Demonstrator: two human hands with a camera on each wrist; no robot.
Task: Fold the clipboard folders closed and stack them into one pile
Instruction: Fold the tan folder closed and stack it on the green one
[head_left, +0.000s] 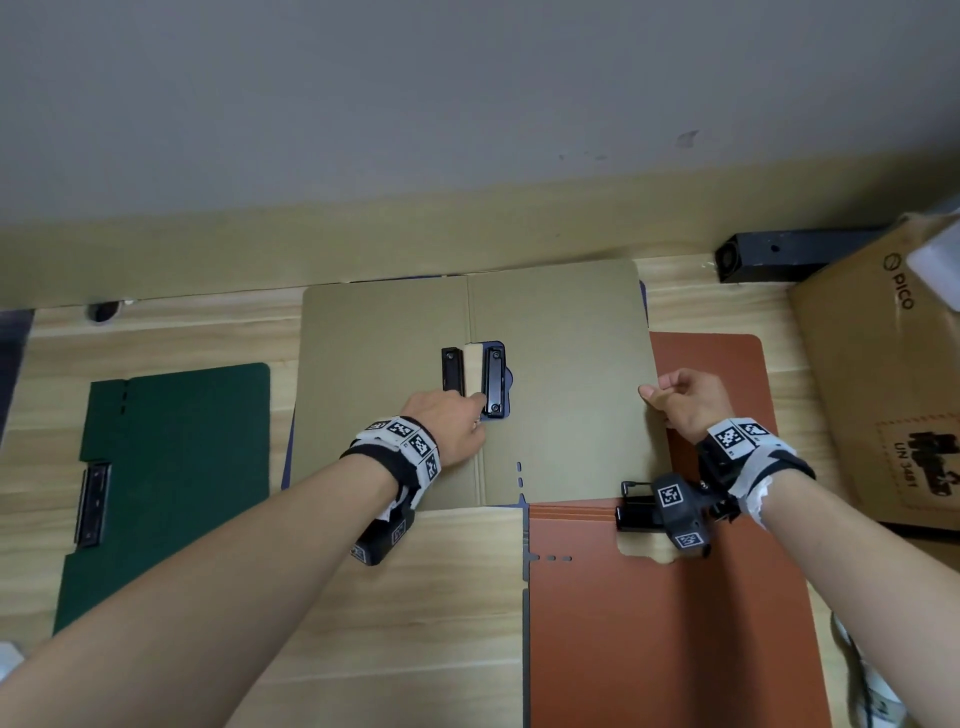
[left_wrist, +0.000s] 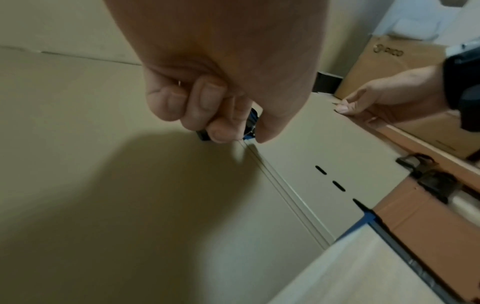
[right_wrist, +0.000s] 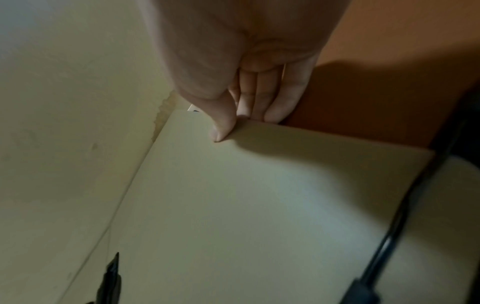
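An olive folder (head_left: 384, 374) lies open and flat in the middle of the table, with a black clip (head_left: 493, 382) by its spine. My left hand (head_left: 475, 410) curls its fingers (left_wrist: 221, 131) round the near end of that clip (left_wrist: 202, 136). At the folder's right edge, my right hand (head_left: 652, 397) pinches the cover, thumb (right_wrist: 223, 127) on top and fingers underneath. A dark green folder (head_left: 171, 467) lies closed at the left. An orange folder (head_left: 675, 623) lies at the right, partly under the olive one (right_wrist: 259, 205). Blue edges show beneath the olive folder.
A cardboard box (head_left: 883, 374) stands at the right edge, with a black bar (head_left: 779, 254) behind it. The wall runs close along the back of the wooden table (head_left: 415, 597). The orange folder's black clip (head_left: 636, 512) sits under my right wrist.
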